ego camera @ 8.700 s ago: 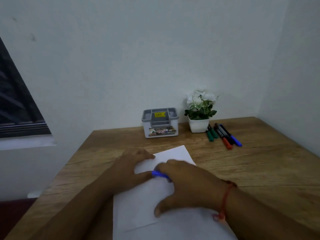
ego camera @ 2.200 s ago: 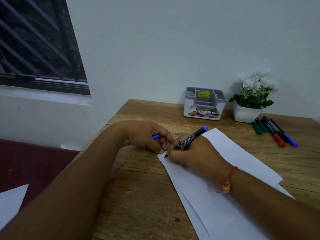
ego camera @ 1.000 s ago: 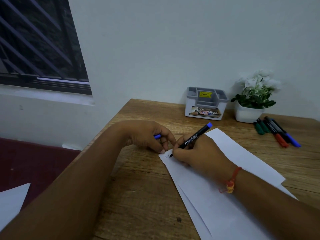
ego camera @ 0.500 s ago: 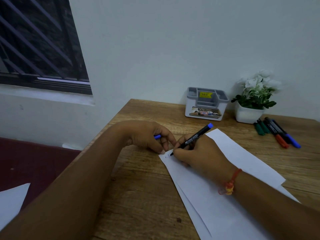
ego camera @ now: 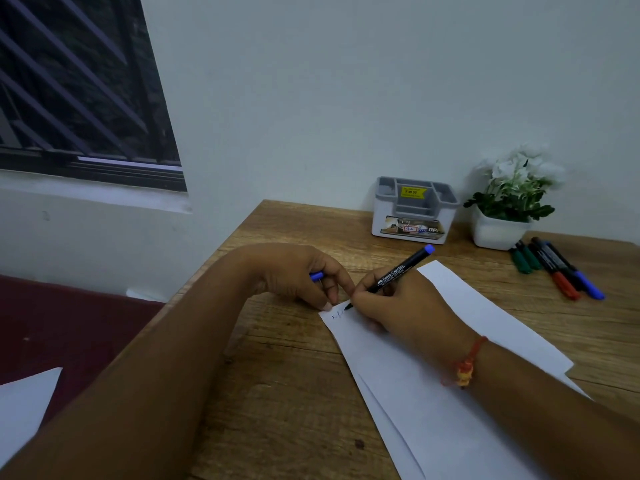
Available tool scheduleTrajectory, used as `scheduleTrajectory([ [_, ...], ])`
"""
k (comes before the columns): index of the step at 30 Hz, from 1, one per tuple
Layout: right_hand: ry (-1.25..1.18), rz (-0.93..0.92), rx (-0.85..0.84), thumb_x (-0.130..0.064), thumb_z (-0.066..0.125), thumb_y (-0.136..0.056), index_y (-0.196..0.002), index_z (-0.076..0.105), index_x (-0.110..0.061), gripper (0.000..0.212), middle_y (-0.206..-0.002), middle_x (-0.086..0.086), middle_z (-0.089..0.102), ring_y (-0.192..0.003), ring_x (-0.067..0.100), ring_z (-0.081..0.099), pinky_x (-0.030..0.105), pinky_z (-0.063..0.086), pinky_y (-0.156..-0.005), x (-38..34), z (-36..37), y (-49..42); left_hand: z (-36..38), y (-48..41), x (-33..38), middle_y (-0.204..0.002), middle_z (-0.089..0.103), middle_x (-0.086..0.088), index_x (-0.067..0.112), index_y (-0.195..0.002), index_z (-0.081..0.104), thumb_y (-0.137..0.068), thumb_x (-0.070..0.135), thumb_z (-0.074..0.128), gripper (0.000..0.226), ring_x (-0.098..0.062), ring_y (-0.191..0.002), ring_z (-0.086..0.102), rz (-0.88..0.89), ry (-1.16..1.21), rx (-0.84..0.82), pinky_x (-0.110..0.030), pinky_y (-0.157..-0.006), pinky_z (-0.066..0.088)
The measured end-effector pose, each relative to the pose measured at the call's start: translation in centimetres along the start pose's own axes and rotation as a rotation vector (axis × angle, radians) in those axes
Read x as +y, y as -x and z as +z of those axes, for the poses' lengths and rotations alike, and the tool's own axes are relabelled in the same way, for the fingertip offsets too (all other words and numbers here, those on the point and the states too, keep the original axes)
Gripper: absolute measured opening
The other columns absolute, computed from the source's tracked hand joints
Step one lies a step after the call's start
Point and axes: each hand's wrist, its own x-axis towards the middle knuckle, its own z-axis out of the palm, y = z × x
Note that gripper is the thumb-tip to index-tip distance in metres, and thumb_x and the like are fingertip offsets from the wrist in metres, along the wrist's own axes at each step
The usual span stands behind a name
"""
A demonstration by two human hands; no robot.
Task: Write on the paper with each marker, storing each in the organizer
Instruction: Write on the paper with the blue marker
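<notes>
R hand point(ego camera: 398, 306) grip pinches slim black marker point(ego camera: 398, 271), tip on flat white paper point(ego camera: 391, 375), left corner. L hand point(ego camera: 298, 275) grip curls round blue cap point(ego camera: 317, 276), beside paper. Boxy grey-white plastic organizer point(ego camera: 412, 220) sits beyond paper on wood-grain worktop point(ego camera: 294, 393).

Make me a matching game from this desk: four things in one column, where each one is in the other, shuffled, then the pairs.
1 blue marker
2 blue cap
3 organizer
4 spare markers

A left of the plant pot
B in the left hand
C on the desk, right of the plant pot
D in the right hand, tip on the paper

Pairs: 1-D, 2-B, 3-A, 4-C.
</notes>
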Motion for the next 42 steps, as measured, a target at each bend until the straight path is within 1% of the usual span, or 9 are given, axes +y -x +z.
scheduleTrajectory([
  [4, -0.084, 0.02, 0.041, -0.019, 0.063, -0.087, -0.08, 0.071, -0.01, 0.014, -0.058, 0.004, 0.066, -0.051, 0.008, 0.058, 0.033, 0.05, -0.063, 0.1, -0.22, 0.05, 0.05, -0.08, -0.11, -0.1, 0.07, 0.005, 0.029, -0.117, 0.067, -0.085, 0.007, 0.071, 0.039, -0.003, -0.088, 0.064, 0.004, 0.003, 0.007, -0.018, -0.081, 0.046],
  [6, -0.041, 0.006, 0.05, -0.021, 0.063, -0.086, -0.078, 0.072, -0.013, 0.014, -0.064, 0.006, 0.069, -0.054, 0.008, 0.059, 0.036, 0.051, -0.064, 0.13, -0.26, 0.17, 0.01, -0.04, -0.09, -0.099, 0.07, 0.007, 0.032, -0.115, 0.067, -0.086, 0.008, 0.071, 0.038, 0.0, -0.086, 0.063, 0.005, -0.011, 0.005, -0.016, -0.078, 0.044],
  [11, -0.007, -0.017, 0.015, -0.016, 0.07, -0.083, -0.079, 0.078, -0.019, 0.01, -0.059, -0.013, 0.067, -0.055, -0.004, 0.059, 0.014, 0.046, -0.054, 0.04, -0.55, 0.45, 0.01, -0.02, -0.08, -0.099, 0.07, 0.007, 0.026, -0.119, 0.067, -0.085, 0.007, 0.071, 0.039, -0.004, -0.09, 0.064, 0.003, 0.005, 0.006, -0.019, -0.083, 0.046],
  [16, 0.007, -0.02, 0.03, -0.018, 0.072, -0.081, -0.078, 0.079, -0.023, 0.009, -0.065, -0.01, 0.07, -0.061, 0.001, 0.062, 0.024, 0.051, -0.06, 0.19, -0.15, 0.43, 0.03, -0.05, -0.04, -0.098, 0.069, 0.007, 0.025, -0.119, 0.067, -0.085, 0.007, 0.071, 0.039, -0.007, -0.092, 0.064, 0.001, 0.006, 0.004, -0.021, -0.085, 0.046],
  [22, 0.016, -0.003, 0.059, -0.018, 0.07, -0.081, -0.078, 0.077, -0.019, 0.008, -0.062, 0.001, 0.07, -0.054, -0.001, 0.059, 0.021, 0.05, -0.058, -0.01, -0.38, 0.59, -0.01, 0.0, -0.06, -0.101, 0.07, 0.003, 0.025, -0.12, 0.066, -0.086, 0.005, 0.07, 0.04, -0.007, -0.091, 0.064, 0.008, 0.011, 0.002, -0.019, -0.084, 0.048],
  [27, 0.013, 0.003, 0.06, -0.021, 0.07, -0.08, -0.077, 0.077, -0.022, 0.008, -0.069, 0.004, 0.073, -0.059, 0.004, 0.063, 0.031, 0.056, -0.065, 0.14, -0.11, 0.52, -0.03, -0.06, -0.01, -0.101, 0.07, 0.004, 0.026, -0.121, 0.066, -0.086, 0.007, 0.07, 0.041, -0.005, -0.09, 0.064, 0.003, -0.001, 0.002, -0.016, -0.081, 0.046],
  [31, 0.028, 0.012, 0.059, -0.02, 0.071, -0.08, -0.077, 0.076, -0.021, 0.006, -0.064, -0.002, 0.071, -0.056, 0.0, 0.062, 0.025, 0.053, -0.061, 0.2, -0.22, 0.5, -0.06, -0.03, 0.06, -0.099, 0.07, 0.008, 0.028, -0.121, 0.066, -0.086, 0.008, 0.07, 0.04, 0.0, -0.087, 0.063, 0.002, -0.026, 0.0, -0.011, -0.076, 0.044],
  [34, 0.034, 0.011, 0.054, -0.019, 0.07, -0.082, -0.077, 0.076, -0.019, 0.007, -0.057, -0.004, 0.067, -0.052, -0.001, 0.06, 0.02, 0.05, -0.057, 0.23, -0.24, 0.59, -0.09, -0.12, 0.04, -0.099, 0.069, 0.008, 0.029, -0.12, 0.066, -0.086, 0.008, 0.071, 0.04, 0.001, -0.086, 0.063, 0.007, -0.037, 0.001, -0.016, -0.079, 0.042],
  [42, 0.008, 0.027, 0.076, -0.021, 0.069, -0.082, -0.078, 0.074, -0.02, 0.006, -0.058, -0.002, 0.067, -0.053, 0.001, 0.06, 0.023, 0.051, -0.059, 0.31, -0.21, 0.43, -0.04, -0.02, -0.11, -0.097, 0.069, 0.008, 0.026, -0.119, 0.066, -0.086, 0.006, 0.07, 0.039, 0.0, -0.086, 0.063, 0.015, 0.0, -0.007, -0.015, -0.079, 0.045],
])
